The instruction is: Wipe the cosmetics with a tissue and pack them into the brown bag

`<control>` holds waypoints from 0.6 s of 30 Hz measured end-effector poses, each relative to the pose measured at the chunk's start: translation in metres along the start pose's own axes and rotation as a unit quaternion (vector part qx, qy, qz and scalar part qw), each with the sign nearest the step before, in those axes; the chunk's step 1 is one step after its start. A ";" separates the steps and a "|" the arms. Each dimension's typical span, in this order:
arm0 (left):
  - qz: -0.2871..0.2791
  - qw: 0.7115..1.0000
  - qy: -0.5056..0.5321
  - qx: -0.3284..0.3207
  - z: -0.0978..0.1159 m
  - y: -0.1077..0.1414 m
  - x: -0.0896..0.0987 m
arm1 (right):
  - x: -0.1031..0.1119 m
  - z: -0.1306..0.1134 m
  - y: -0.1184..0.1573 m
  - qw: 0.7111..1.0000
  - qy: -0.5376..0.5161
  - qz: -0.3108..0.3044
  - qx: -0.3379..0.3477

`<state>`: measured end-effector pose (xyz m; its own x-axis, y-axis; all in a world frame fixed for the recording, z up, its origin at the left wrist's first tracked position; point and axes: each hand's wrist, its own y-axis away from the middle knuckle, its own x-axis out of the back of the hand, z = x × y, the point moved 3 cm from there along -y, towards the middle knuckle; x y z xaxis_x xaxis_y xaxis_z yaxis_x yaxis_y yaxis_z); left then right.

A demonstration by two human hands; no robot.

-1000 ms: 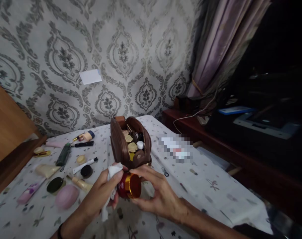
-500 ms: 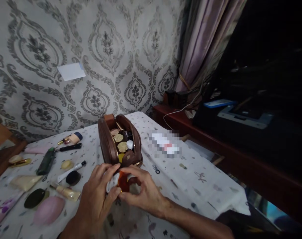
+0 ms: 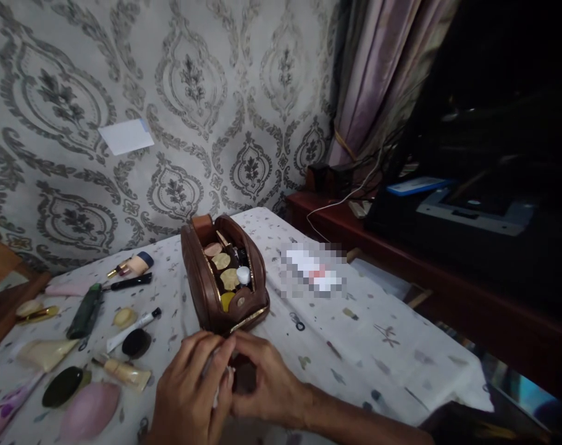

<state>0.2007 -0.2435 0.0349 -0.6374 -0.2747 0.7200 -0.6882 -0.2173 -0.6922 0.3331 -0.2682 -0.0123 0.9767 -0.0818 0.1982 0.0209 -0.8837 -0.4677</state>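
Just in front of the brown leather pouch, my hands meet around a small amber container, mostly hidden by the fingers and dark in this light. My left hand curls over it from the left, with a sliver of white showing between its fingers. From the right, my right hand closes thumb and forefinger around the container's side. The unzipped pouch stands upright, holding several round gold-topped items, a white-capped item and a yellow one.
Cosmetics lie spread on the left of the patterned cloth: a pink oval item, a dark round jar, a beige tube and a green bottle. A blurred white item lies right of the pouch. Dark red furniture borders the right side.
Both hands have lowered slightly toward me, and the left fingers have closed further over the container, hiding its orange side. The view has shifted a little; the pouch stays put.
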 end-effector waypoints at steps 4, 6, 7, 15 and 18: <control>0.025 0.998 0.026 -0.059 0.003 0.024 -0.016 | -0.004 0.012 0.005 0.999 0.011 -0.022 -0.021; 0.030 0.996 0.041 -0.075 0.004 0.035 -0.024 | -0.005 0.017 0.008 0.999 0.001 -0.036 -0.020; 0.030 0.996 0.049 -0.074 0.004 0.039 -0.027 | -0.005 0.019 0.008 0.999 -0.015 -0.040 -0.020; 0.018 0.981 0.187 0.047 -0.009 0.037 -0.023 | -0.012 0.038 0.011 0.942 -0.278 -0.057 -0.177; -0.031 0.954 0.271 0.123 -0.013 0.038 -0.017 | -0.021 0.044 0.013 0.881 -0.396 -0.086 -0.246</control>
<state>0.1810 -0.2349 -0.0034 -0.7290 0.2560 0.6349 -0.6714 -0.4486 -0.5900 0.3222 -0.2575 -0.0604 0.8150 0.2478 -0.5238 0.2785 -0.9602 -0.0210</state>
